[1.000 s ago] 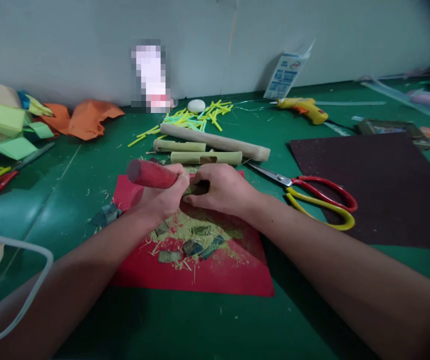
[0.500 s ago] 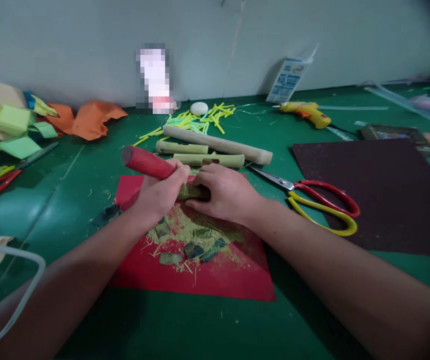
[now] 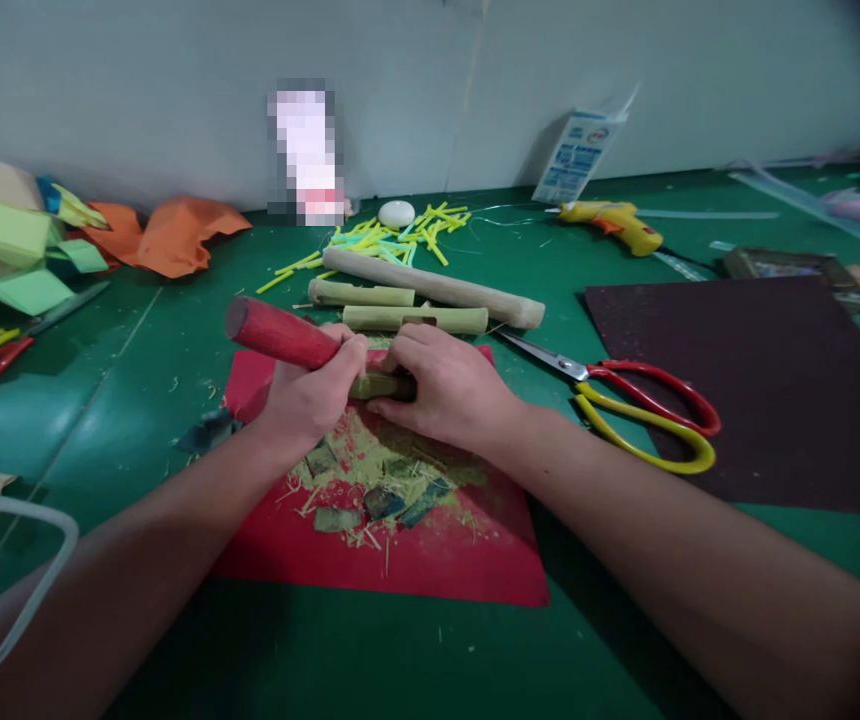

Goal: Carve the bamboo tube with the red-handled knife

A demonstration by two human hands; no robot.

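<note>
My left hand [image 3: 314,395] is wrapped round the thick red wooden handle [image 3: 280,332] of a tool; its working end is hidden between my hands. Beside it, my right hand [image 3: 449,375] grips a short greenish bamboo piece [image 3: 381,387], fingers over the top and thumb at the near side. Both hands are over a red sheet [image 3: 467,560] strewn with pale sawdust and shavings [image 3: 370,440]. Several dark bamboo chips [image 3: 336,519] lie on the sheet. Just behind my hands rest a notched bamboo tube [image 3: 452,320], another cut bamboo piece [image 3: 362,294] and a longer pale stick [image 3: 430,285].
Scissors [image 3: 580,372] with red and yellow handles lie right of my hands, partly on a dark board [image 3: 775,400]. Farther back are a yellow glue gun [image 3: 614,225], cut yellow straws [image 3: 430,235] and a white oval object [image 3: 396,213]. Folded papers [image 3: 10,230] pile at the left.
My left hand and the red handle have shifted a little to the left, away from my right hand. My right hand keeps its hold on the bamboo. The view has shifted slightly.
</note>
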